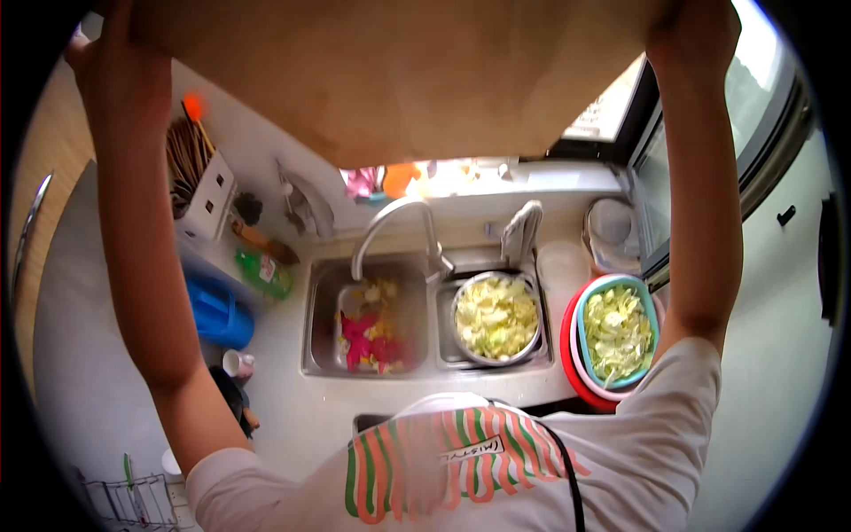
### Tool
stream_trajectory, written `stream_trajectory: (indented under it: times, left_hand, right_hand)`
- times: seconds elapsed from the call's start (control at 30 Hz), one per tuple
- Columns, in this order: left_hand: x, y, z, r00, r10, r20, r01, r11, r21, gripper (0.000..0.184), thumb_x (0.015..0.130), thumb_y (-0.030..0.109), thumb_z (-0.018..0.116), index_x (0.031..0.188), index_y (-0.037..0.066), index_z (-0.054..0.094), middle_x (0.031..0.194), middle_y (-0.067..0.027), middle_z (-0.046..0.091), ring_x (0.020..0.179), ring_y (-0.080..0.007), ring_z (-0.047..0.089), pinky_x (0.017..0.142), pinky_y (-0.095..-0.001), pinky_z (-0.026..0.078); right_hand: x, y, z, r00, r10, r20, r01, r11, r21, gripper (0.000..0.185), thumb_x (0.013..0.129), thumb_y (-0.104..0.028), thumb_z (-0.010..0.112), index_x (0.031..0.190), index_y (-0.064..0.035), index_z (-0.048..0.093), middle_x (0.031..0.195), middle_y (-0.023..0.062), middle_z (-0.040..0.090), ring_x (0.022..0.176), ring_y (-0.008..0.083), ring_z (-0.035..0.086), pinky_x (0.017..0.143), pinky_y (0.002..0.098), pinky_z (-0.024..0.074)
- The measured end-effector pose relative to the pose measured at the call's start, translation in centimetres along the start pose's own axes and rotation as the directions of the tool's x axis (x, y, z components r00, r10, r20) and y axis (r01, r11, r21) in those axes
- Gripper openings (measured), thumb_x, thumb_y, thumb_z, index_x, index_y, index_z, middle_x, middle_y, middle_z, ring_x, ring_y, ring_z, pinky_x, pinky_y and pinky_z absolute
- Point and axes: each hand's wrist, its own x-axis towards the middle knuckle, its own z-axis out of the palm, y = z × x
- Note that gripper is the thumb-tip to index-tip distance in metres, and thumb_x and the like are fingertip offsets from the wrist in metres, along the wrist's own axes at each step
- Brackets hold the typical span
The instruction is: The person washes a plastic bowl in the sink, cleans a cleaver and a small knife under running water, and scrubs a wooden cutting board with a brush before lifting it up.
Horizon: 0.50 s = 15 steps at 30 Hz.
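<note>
Both my arms are raised on either side of the view. My left hand (115, 40) is at the top left and my right hand (696, 35) at the top right, their fingers mostly cut off or in shadow. Between them spans a broad brown wood-like panel (425, 80); I cannot tell whether the hands grip it or are only near it. Below is a double sink (412, 355). A round metal bowl (458, 332) of chopped cabbage (498, 315) sits in its right basin. Pink cloth-like material (362, 341) and pale scraps lie in the left basin.
A curved faucet (390, 208) stands behind the sink. On the right, a light-blue basket (581, 324) of cut leaves rests over a red basin (572, 368). A green bottle (264, 270), blue jug (220, 315) and chopstick holder (213, 195) are left. An open window (660, 177) is right.
</note>
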Motion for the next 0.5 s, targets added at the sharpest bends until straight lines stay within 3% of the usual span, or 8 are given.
stream_trajectory:
  times: [0.07,0.17,0.27,0.3,0.33,0.37,0.43,0.5]
  left_hand:
    - [-2.1,-4.0,0.5,0.996,-0.053,-0.073,0.053,0.999,-0.003,0.111,0.088,0.013,0.077,0.156,0.004,-0.009,0.147,-0.0244,0.042,0.13,-0.0334,0.051,0.102,-0.0544,0.048]
    - [-6.3,-8.2,1.0,0.975,-0.217,-0.048,0.214,0.975,-0.065,0.108,0.086,0.013,0.079,0.158,0.015,-0.002,0.148,-0.0184,0.041,0.13,-0.0293,0.05,0.106,-0.0471,0.045]
    - [-10.4,-11.3,0.3,0.923,-0.369,-0.109,0.361,0.929,-0.084,0.107,0.086,0.012,0.08,0.159,0.021,0.002,0.143,-0.0151,0.044,0.126,-0.0254,0.05,0.103,-0.043,0.046]
    - [-11.6,-12.0,0.2,0.9,-0.416,-0.131,0.408,0.909,-0.088,0.107,0.086,0.011,0.079,0.159,0.022,0.002,0.142,-0.0139,0.045,0.124,-0.0243,0.051,0.102,-0.0428,0.047]
    - [-12.8,-12.6,0.3,0.878,-0.457,-0.138,0.45,0.889,-0.082,0.107,0.086,0.011,0.079,0.16,0.024,0.003,0.141,-0.0131,0.046,0.123,-0.0235,0.051,0.101,-0.0431,0.047]
    - [-13.9,-12.9,0.5,0.858,-0.491,-0.149,0.485,0.871,-0.077,0.106,0.086,0.01,0.078,0.16,0.026,0.003,0.14,-0.0123,0.047,0.122,-0.0228,0.051,0.1,-0.0433,0.047]
    - [-15.8,-13.4,1.1,0.811,-0.559,-0.173,0.557,0.828,-0.068,0.106,0.088,0.008,0.077,0.16,0.031,0.003,0.137,-0.0103,0.051,0.121,-0.0211,0.052,0.1,-0.0441,0.046]
    - [-17.2,-14.5,1.1,0.79,-0.589,-0.17,0.585,0.807,-0.075,0.106,0.088,0.007,0.076,0.16,0.031,0.003,0.136,-0.0103,0.052,0.121,-0.0208,0.052,0.101,-0.044,0.046]
  right_hand:
    - [-0.1,3.0,-1.4,0.998,0.033,-0.058,-0.037,0.997,-0.064,0.075,0.088,-0.062,0.066,0.124,0.0035,0.062,0.116,0.0135,0.065,0.104,0.0179,0.062,0.089,0.0295,0.05]
    - [1.6,12.3,-6.1,0.973,-0.218,0.079,0.225,0.97,-0.097,0.062,0.091,-0.057,0.066,0.104,0.0029,0.07,0.094,0.0083,0.067,0.087,0.0114,0.061,0.074,0.0241,0.0481]
    - [0.6,17.4,-9.4,0.987,0.096,0.129,-0.075,0.984,-0.163,0.054,0.092,-0.053,0.066,0.09,0.0004,0.07,0.081,0.0015,0.064,0.073,0.0081,0.056,0.062,0.0227,0.0422]
    - [-0.7,17.6,-8.9,0.997,0.051,0.053,-0.041,0.982,-0.185,0.051,0.093,-0.052,0.067,0.079,-0.0021,0.067,0.074,-0.0028,0.06,0.066,0.0052,0.048,0.056,0.0222,0.0361]
    - [-1.6,20.0,-9.8,0.998,-0.019,0.058,0.03,0.981,-0.191,0.044,0.097,-0.046,0.063,0.079,-0.006,0.063,0.072,-0.007,0.053,0.065,0.003,0.044,0.055,0.0222,0.0342]
    - [-1.3,23.3,-12.3,0.995,0.088,0.052,-0.075,0.973,-0.218,0.045,0.093,-0.048,0.068,0.088,-0.0026,0.067,0.079,-0.0012,0.061,0.071,0.0065,0.053,0.063,0.0235,0.0422]
    - [-1.4,25.6,-13.6,0.98,0.196,0.017,-0.187,0.953,-0.237,0.05,0.086,-0.049,0.076,0.086,0.0011,0.072,0.077,0.0009,0.064,0.07,0.0059,0.054,0.065,0.0227,0.0439]
    - [-2.4,27.4,-13.7,0.978,0.2,0.056,-0.189,0.97,-0.152,0.048,0.087,-0.047,0.076,0.087,0.0014,0.072,0.079,0.0012,0.065,0.07,0.0065,0.055,0.065,0.023,0.0451]
